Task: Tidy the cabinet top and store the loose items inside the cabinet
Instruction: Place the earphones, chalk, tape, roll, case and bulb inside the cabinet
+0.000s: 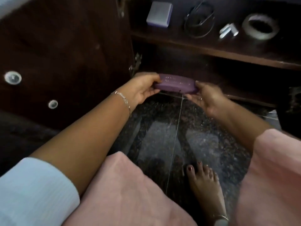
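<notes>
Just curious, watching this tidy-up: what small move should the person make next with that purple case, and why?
Probably ease the purple case forward and set it down on the lower shelf. The left hand and right hand grip its two ends at the open cabinet's lower opening, and that shelf looks bare, while the upper shelf already holds a box, cable and tape roll.
</notes>
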Available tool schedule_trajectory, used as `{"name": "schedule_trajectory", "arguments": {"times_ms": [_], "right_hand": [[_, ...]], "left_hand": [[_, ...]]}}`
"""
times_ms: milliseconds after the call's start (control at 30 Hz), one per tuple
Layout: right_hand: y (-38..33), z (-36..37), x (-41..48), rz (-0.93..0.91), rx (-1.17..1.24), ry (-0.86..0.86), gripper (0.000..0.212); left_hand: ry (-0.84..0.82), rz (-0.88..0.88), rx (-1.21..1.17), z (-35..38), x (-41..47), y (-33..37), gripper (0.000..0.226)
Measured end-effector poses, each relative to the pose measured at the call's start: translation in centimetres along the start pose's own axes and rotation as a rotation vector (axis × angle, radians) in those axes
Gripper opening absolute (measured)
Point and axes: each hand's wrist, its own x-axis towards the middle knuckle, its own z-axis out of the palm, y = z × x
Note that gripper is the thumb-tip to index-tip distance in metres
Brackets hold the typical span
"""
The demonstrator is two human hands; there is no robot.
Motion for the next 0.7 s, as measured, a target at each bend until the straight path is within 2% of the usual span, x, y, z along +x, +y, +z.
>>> {"name": "schedule_trajectory", "arguments": {"times_ms": [100, 167, 300, 367, 567, 700], "right_hand": [[-0.3, 1.2, 2.1, -0.029, -0.039, 0.02, 0.021], [-0.5, 2.0, 3.6, -0.039, -0.05, 0.039, 0.015], [-0.7, 3.5, 5.9, -0.036, -0.012, 0.106, 0.007], [-0.8, 4.4, 6.9, -0.025, 0.027, 0.126, 0.007], [-0.7, 7.1, 9.1, -0.033, 0.102, 0.191, 0.031], [-0.7, 8.3, 9.8, 0.021, 0.007, 0.132, 0.04]], "left_hand": [[0.086, 0.002, -0.02, -0.6, 2.1, -0.6, 0.034], [0.13, 0.011, -0.029, -1.1, 3.4, -0.7, 0.041], [0.119, 0.033, 0.048, -0.7, 5.5, -0.3, 0.012], [0.094, 0.058, 0.108, 0.0, 6.2, 0.1, 0.016], [0.033, 0.095, 0.215, 2.1, 7.5, 0.4, 0.02], [0.022, 0.117, 0.204, 2.2, 8.3, -0.1, 0.025]]}}
